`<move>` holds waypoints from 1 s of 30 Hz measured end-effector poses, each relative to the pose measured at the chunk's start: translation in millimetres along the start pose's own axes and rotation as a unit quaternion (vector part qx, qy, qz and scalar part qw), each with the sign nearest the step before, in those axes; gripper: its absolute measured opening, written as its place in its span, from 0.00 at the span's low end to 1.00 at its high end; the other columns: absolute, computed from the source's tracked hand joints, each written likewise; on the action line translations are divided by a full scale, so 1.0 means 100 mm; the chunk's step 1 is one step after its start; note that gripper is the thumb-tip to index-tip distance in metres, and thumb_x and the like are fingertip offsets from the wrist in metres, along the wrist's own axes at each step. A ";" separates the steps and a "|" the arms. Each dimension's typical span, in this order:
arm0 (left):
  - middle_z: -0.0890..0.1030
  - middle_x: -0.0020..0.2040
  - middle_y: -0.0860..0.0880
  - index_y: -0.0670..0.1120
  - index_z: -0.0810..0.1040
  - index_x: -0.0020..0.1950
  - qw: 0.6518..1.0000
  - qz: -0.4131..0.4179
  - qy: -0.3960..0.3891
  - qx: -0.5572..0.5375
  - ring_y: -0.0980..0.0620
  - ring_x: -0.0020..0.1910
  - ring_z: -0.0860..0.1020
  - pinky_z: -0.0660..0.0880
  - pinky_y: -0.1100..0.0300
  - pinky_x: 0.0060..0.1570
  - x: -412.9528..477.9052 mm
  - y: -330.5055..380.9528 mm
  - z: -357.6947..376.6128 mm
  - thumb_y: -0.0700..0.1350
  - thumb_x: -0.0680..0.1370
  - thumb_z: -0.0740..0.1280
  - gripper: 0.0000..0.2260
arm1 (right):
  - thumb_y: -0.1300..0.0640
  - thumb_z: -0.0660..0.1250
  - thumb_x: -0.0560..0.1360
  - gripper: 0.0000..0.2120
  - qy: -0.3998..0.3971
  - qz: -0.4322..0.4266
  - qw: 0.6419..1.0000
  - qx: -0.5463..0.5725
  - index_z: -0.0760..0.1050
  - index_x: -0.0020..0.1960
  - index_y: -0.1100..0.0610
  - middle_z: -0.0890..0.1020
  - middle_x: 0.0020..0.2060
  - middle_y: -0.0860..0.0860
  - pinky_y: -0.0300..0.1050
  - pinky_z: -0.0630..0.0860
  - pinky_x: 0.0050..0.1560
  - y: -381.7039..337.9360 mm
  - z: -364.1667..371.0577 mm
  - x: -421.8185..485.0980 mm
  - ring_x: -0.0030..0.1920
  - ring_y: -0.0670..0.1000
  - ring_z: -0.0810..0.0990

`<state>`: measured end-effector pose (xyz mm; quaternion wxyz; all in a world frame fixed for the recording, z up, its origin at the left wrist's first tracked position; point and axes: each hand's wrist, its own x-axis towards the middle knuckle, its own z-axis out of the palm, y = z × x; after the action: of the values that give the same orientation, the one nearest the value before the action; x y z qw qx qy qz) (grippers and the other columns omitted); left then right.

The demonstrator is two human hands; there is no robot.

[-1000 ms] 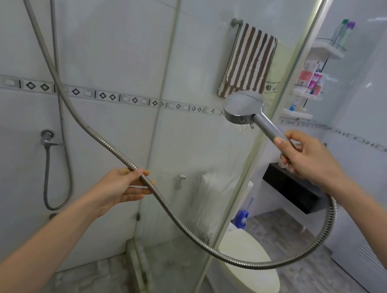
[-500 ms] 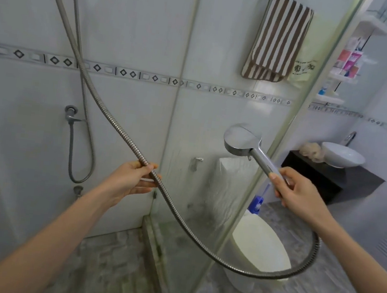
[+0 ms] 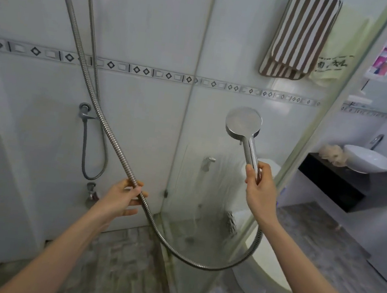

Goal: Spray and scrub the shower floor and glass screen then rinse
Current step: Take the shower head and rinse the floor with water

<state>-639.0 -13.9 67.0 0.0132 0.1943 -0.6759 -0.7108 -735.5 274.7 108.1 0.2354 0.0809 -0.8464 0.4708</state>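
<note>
Chrome shower head (image 3: pixel 243 122) held upright before the streaked glass screen (image 3: pixel 220 194).
The right hand (image 3: pixel 259 192) curls its fingers round the handle; the left hand (image 3: pixel 120 198) pinches the metal hose (image 3: pixel 114 141), which loops low over the shower floor (image 3: pixel 111 258). The screen's free edge stands just right of the right hand; open room lies left, toward the tiled wall (image 3: pixel 28 137).

Grey tiled floor (image 3: pixel 320 256) bearing white toilet (image 3: pixel 269 272)

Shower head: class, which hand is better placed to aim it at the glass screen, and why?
Right. The right hand grips the shower head by its handle beside the glass screen; the left hand only holds the hose.
</note>
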 end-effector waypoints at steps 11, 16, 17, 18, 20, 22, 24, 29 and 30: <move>0.83 0.49 0.47 0.49 0.76 0.51 0.998 -0.003 0.052 -0.021 0.47 0.49 0.81 0.77 0.55 0.43 0.17 -0.10 -0.19 0.41 0.83 0.61 0.06 | 0.48 0.57 0.81 0.13 0.034 -0.006 0.987 0.159 0.66 0.59 0.57 0.75 0.39 0.50 0.36 0.71 0.41 -0.28 0.73 0.92 0.38 0.43 0.75; 0.84 0.51 0.48 0.49 0.76 0.51 0.998 0.003 0.057 -0.037 0.47 0.50 0.81 0.77 0.56 0.42 0.32 0.05 -0.08 0.42 0.83 0.61 0.05 | 0.50 0.56 0.82 0.14 0.025 -0.007 0.980 0.198 0.65 0.61 0.59 0.76 0.40 0.46 0.25 0.70 0.38 -0.33 0.97 1.37 0.40 0.45 0.75; 0.83 0.52 0.47 0.49 0.76 0.51 0.997 0.005 0.060 -0.044 0.47 0.50 0.81 0.76 0.56 0.42 0.35 0.08 -0.06 0.42 0.83 0.61 0.05 | 0.50 0.56 0.82 0.14 0.020 -0.006 0.978 0.208 0.65 0.62 0.59 0.76 0.40 0.46 0.24 0.70 0.39 -0.34 1.03 1.45 0.41 0.44 0.75; 0.83 0.52 0.47 0.49 0.76 0.51 0.997 0.006 0.064 -0.049 0.46 0.50 0.81 0.76 0.57 0.41 0.38 0.10 -0.03 0.41 0.83 0.61 0.05 | 0.51 0.56 0.82 0.14 0.015 -0.006 0.976 0.215 0.65 0.62 0.58 0.76 0.41 0.46 0.25 0.70 0.40 -0.35 1.08 1.52 0.42 0.44 0.75; 0.83 0.52 0.48 0.49 0.75 0.51 0.996 0.007 0.071 -0.060 0.45 0.49 0.81 0.76 0.58 0.40 0.43 0.15 0.02 0.41 0.83 0.61 0.05 | 0.50 0.57 0.82 0.14 0.011 -0.013 0.975 0.222 0.66 0.62 0.58 0.77 0.43 0.48 0.27 0.70 0.40 -0.38 1.17 1.67 0.42 0.44 0.75; 0.82 0.51 0.49 0.49 0.75 0.51 0.995 0.008 0.074 -0.073 0.44 0.48 0.81 0.76 0.58 0.40 0.46 0.18 0.07 0.41 0.83 0.61 0.05 | 0.50 0.57 0.82 0.12 0.011 -0.025 0.974 0.227 0.66 0.60 0.57 0.74 0.43 0.51 0.28 0.69 0.38 -0.42 1.24 1.80 0.42 0.46 0.74; 0.82 0.51 0.50 0.50 0.75 0.51 0.993 0.009 0.080 -0.084 0.45 0.47 0.81 0.77 0.58 0.42 0.49 0.17 0.09 0.41 0.83 0.61 0.05 | 0.50 0.58 0.81 0.11 0.006 -0.035 0.971 0.235 0.67 0.60 0.55 0.73 0.43 0.53 0.27 0.68 0.36 -0.47 1.31 1.92 0.41 0.47 0.72; 0.83 0.52 0.50 0.51 0.76 0.52 0.987 0.007 0.106 -0.120 0.45 0.50 0.82 0.78 0.56 0.44 0.52 0.08 0.12 0.41 0.83 0.61 0.06 | 0.52 0.59 0.81 0.06 -0.016 -0.054 0.967 0.249 0.67 0.56 0.53 0.75 0.42 0.54 0.27 0.68 0.38 -0.44 1.46 2.05 0.40 0.47 0.72; 0.83 0.52 0.50 0.51 0.76 0.52 0.985 0.008 0.115 -0.125 0.45 0.51 0.81 0.78 0.56 0.44 0.54 0.06 0.12 0.41 0.83 0.62 0.06 | 0.52 0.60 0.81 0.06 -0.020 -0.052 0.967 0.247 0.67 0.56 0.52 0.75 0.43 0.54 0.27 0.68 0.38 -0.40 1.50 2.05 0.41 0.47 0.72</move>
<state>-694.0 -17.8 58.7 0.1206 0.2660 -0.5775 -0.7624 -949.4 145.1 168.6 0.2150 0.1896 -0.7032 0.6506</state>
